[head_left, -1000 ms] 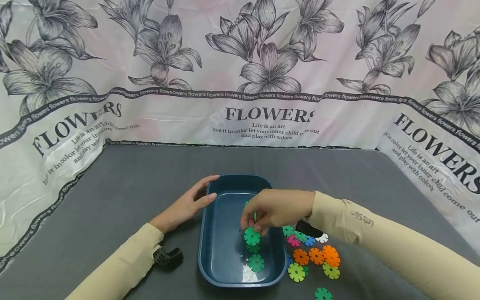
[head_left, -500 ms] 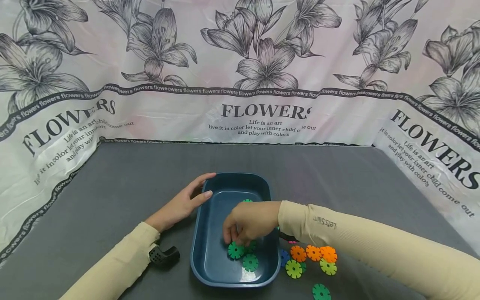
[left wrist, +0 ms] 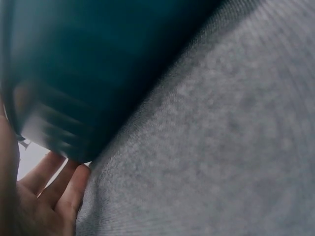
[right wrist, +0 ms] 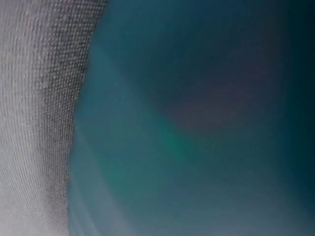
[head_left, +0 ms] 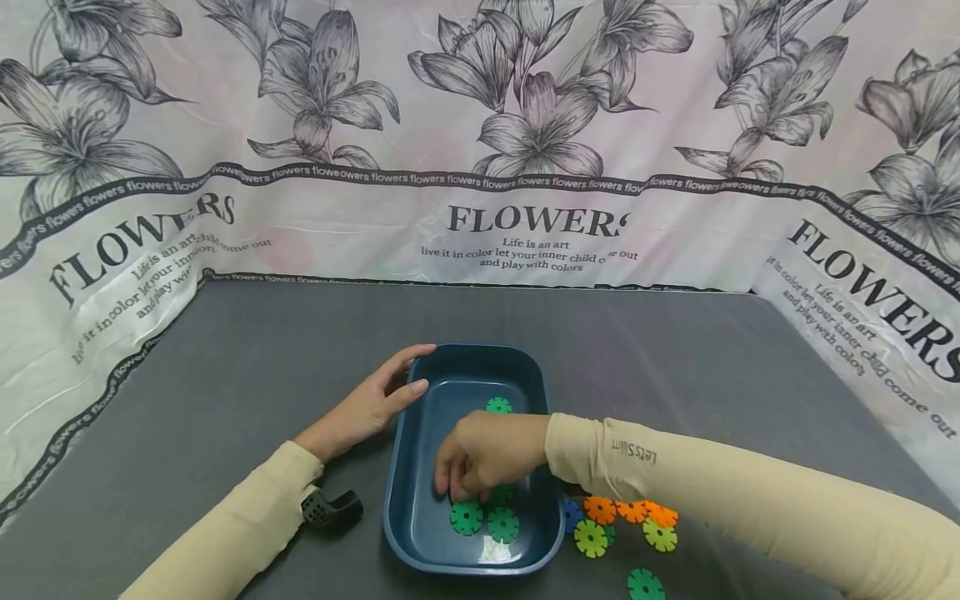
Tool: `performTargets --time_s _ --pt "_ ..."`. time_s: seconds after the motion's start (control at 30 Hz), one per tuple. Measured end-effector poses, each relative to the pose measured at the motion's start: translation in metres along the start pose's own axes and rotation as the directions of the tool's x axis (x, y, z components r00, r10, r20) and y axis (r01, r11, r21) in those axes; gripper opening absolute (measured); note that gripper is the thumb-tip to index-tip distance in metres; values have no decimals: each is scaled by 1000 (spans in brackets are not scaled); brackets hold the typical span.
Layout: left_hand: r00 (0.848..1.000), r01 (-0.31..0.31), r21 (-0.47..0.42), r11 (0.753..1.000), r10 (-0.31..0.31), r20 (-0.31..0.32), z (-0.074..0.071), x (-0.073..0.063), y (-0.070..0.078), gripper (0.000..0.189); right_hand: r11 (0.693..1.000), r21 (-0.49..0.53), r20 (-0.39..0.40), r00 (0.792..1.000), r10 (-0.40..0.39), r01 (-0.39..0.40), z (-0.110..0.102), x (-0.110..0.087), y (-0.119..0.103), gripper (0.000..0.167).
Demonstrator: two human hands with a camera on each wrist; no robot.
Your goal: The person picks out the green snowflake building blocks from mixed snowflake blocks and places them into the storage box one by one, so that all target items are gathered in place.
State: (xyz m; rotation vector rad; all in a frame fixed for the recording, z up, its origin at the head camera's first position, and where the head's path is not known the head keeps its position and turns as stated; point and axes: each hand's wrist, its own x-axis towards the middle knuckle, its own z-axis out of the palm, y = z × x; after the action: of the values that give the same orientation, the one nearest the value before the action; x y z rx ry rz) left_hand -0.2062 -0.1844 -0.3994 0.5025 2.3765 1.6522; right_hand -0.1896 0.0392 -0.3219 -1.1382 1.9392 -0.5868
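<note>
My right hand (head_left: 491, 454) reaches down into a blue plastic tray (head_left: 555, 542), fingers curled and pointing down. Its fingertips pinch the edge of a green notched snowflake disc (head_left: 467, 518) close over the tray floor. A second green disc (head_left: 503, 526) lies just right of it, and another (head_left: 500, 497) is partly covered by the hand. Farther back in the tray sits one more green disc (head_left: 498, 406). My left hand (head_left: 367, 412) holds the tray's far left side, thumb over the rim; the left wrist view shows its fingers (left wrist: 74, 189) against the outer wall. The right wrist view is blurred.
Right of the tray, on the grey cloth, lie loose discs: orange (head_left: 600, 509), yellow-green (head_left: 591, 540), blue (head_left: 572, 515) and a green one (head_left: 646, 584) nearer the front. The right sleeve (head_left: 675, 454) passes over part of this pile. A flower-printed curtain (head_left: 540, 267) stands behind.
My right hand has moved left and down within the tray, bringing the green disc lower and nearer the front. The left hand has kept its place on the tray.
</note>
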Motion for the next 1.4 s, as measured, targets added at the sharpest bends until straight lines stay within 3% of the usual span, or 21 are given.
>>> performTargets --time_s 0.17,0.33,0.47,0.63,0.8,0.9,1.0,1.07,1.13,1.3,1.4 --pt "1000 -4 -10 1000 4 12 0 0 0 50 997 76 -61 998 19 -14 1 -1 0 14" --pt "1000 4 -6 1000 -4 10 0 -1 0 50 999 16 -99 994 -37 39 -2 -10 0 15" --pt "1000 7 0 1000 -7 12 3 -1 -2 50 992 -43 -160 980 -122 116 -6 -36 -4 16" --pt "1000 20 24 1000 -20 2 6 0 -1 51 966 -176 -283 931 -232 187 -4 -93 -9 17" --pt "1000 11 34 999 -11 11 7 3 2 52 941 -309 -427 863 -269 140 24 -146 4 21" --pt "1000 -6 46 999 6 10 6 2 4 51 931 -351 -464 845 -267 101 46 -164 20 22" --pt "1000 -22 66 998 22 -2 5 1 5 52 949 -316 -426 890 -165 25 63 -174 37 19" --pt "1000 -27 76 997 28 -9 5 0 5 52 967 -253 -359 931 -70 -24 73 -176 48 20" --pt "999 -28 82 996 30 -20 4 -1 5 52 973 -225 -308 951 -17 -56 80 -177 58 23" --pt "999 -19 87 996 21 -33 2 -2 2 51 978 -211 -310 949 -61 -6 93 -172 75 20" --pt "999 -8 89 996 12 -34 3 -2 2 48 991 -129 -310 951 -7 -34 95 -172 78 20"
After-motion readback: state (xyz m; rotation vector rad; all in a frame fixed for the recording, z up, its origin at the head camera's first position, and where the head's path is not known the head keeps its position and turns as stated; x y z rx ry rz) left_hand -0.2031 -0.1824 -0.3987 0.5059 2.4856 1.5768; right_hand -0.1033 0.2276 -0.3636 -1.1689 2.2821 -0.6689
